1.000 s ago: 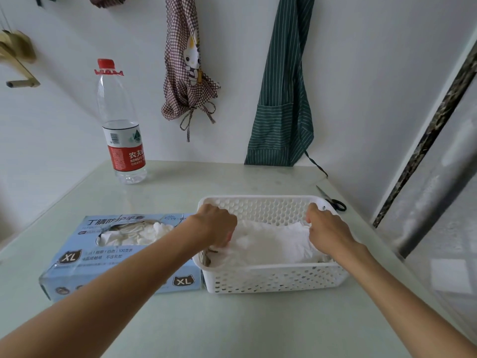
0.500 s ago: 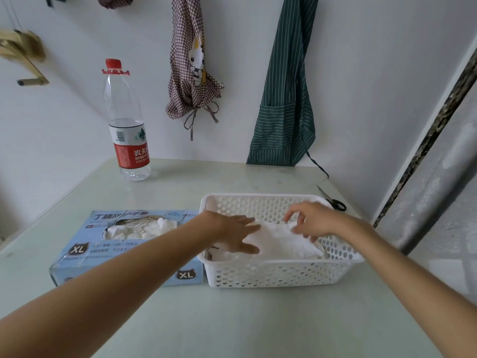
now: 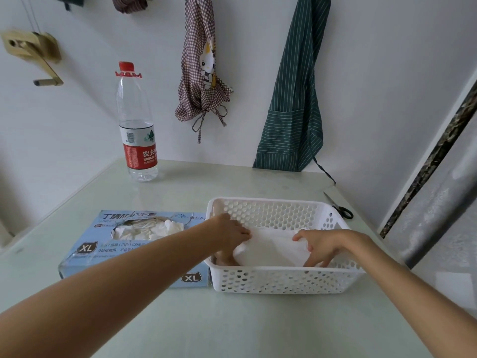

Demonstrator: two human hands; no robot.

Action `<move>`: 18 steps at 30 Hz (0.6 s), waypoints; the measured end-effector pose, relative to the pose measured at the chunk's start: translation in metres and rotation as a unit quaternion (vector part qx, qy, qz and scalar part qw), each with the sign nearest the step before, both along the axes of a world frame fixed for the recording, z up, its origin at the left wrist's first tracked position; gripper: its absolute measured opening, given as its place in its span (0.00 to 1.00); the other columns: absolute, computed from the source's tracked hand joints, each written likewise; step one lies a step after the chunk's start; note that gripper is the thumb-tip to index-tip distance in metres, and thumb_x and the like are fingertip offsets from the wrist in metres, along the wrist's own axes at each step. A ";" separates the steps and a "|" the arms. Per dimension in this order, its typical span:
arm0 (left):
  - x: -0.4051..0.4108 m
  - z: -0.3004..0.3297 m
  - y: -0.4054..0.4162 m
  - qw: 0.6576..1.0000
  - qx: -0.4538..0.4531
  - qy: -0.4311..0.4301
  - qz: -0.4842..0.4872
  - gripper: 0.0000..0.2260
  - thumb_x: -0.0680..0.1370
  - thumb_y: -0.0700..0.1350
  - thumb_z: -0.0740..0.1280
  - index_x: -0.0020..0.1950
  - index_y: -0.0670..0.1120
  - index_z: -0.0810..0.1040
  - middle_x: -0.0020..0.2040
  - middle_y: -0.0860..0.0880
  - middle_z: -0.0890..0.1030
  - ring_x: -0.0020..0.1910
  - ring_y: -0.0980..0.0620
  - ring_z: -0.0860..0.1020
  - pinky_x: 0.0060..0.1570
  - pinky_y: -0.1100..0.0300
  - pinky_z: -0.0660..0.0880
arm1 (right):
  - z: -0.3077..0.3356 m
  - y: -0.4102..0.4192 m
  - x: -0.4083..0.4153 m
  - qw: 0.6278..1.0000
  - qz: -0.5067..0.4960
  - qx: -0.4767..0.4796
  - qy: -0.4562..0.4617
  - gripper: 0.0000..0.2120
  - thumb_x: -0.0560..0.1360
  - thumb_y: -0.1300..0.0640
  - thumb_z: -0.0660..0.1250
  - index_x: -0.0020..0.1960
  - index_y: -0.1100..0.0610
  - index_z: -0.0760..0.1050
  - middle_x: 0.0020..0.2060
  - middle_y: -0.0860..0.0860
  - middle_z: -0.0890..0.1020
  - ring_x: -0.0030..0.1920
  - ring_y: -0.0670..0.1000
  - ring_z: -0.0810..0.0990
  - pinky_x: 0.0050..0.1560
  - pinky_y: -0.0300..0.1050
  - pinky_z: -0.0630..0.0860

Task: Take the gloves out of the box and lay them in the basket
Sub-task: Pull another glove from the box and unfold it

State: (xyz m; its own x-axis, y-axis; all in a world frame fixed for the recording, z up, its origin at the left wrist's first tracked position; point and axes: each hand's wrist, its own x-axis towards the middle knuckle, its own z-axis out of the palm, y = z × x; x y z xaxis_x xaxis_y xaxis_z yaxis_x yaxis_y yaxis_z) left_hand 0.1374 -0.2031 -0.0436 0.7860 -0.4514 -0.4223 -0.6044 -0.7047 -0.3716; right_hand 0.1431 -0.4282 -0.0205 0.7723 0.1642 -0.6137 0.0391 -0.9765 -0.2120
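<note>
Our left hand and right hand press flat on the gloves in the basket; being thin, limp and clingy, they're probably best pinched at the cuffs.

White gloves heaped flat inside white perforated basket. More gloves bunched in opening of pale blue XL box, lying flat, touching basket's left side.

Basket: white perforated plastic, slightly glossy. Gloves in it: thin, smooth, matt white. Box: pale blue printed cardboard. Bottle: clear plastic, paper-like red label. Surface: smooth, pale green, faint sheen. Aprons: woven cloth.
</note>
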 end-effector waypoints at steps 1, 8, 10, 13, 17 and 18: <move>0.000 0.007 -0.001 1.000 -0.017 -0.003 -0.009 0.40 0.73 0.67 0.63 0.78 0.49 0.54 0.77 0.50 0.59 0.74 0.48 0.60 0.73 0.49 0.57 | 0.003 -0.001 -0.001 1.000 0.000 0.001 -0.005 0.38 0.71 0.56 0.74 0.74 0.47 0.57 0.69 0.54 0.66 0.49 0.50 0.81 0.62 0.46 0.75; -0.025 0.051 0.029 0.983 -0.176 -0.003 0.050 0.28 0.75 0.62 0.65 0.72 0.53 0.66 0.69 0.50 0.71 0.68 0.48 0.68 0.67 0.53 0.64 | 0.019 0.014 -0.018 0.980 0.072 -0.099 -0.156 0.30 0.73 0.52 0.71 0.71 0.48 0.64 0.68 0.48 0.67 0.63 0.49 0.70 0.60 0.44 0.69; -0.042 0.065 0.051 0.963 -0.256 -0.024 0.075 0.19 0.78 0.55 0.64 0.69 0.56 0.70 0.68 0.52 0.73 0.66 0.50 0.71 0.63 0.56 0.66 | 0.032 0.028 -0.025 0.971 0.076 -0.081 -0.213 0.23 0.73 0.51 0.71 0.66 0.46 0.69 0.62 0.45 0.72 0.56 0.47 0.73 0.59 0.47 0.70; -0.062 0.073 0.100 0.927 -0.340 -0.079 0.139 0.15 0.80 0.50 0.62 0.66 0.58 0.72 0.68 0.55 0.73 0.65 0.55 0.71 0.63 0.57 0.67 | 0.050 0.068 -0.040 0.951 0.089 0.035 -0.295 0.09 0.73 0.52 0.69 0.54 0.45 0.76 0.48 0.43 0.79 0.45 0.45 0.76 0.41 0.40 0.71; -0.079 0.057 0.166 0.916 -0.298 -0.049 0.263 0.38 0.68 0.73 0.59 0.75 0.58 0.60 0.75 0.57 0.62 0.73 0.54 0.62 0.70 0.53 0.61 | 0.056 0.149 -0.058 0.915 0.132 0.177 -0.339 0.05 0.76 0.51 0.67 0.48 0.48 0.81 0.41 0.43 0.81 0.41 0.44 0.78 0.37 0.37 0.69; -0.082 0.051 0.175 0.919 -0.280 -0.034 0.277 0.49 0.59 0.80 0.54 0.76 0.59 0.56 0.76 0.58 0.58 0.75 0.54 0.58 0.72 0.52 0.57 | 0.052 0.167 -0.059 0.912 0.143 0.187 -0.335 0.06 0.76 0.50 0.67 0.49 0.49 0.81 0.43 0.44 0.82 0.42 0.45 0.79 0.39 0.39 0.69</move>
State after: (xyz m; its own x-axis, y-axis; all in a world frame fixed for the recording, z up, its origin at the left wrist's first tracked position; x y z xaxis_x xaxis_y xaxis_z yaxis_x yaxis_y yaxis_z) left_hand 0.0550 -0.0284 0.0073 0.9764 -0.1067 -0.1875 -0.0852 -0.9892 0.1192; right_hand 0.0843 -0.2609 0.0314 0.8459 0.5193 0.1219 0.5249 -0.7697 -0.3634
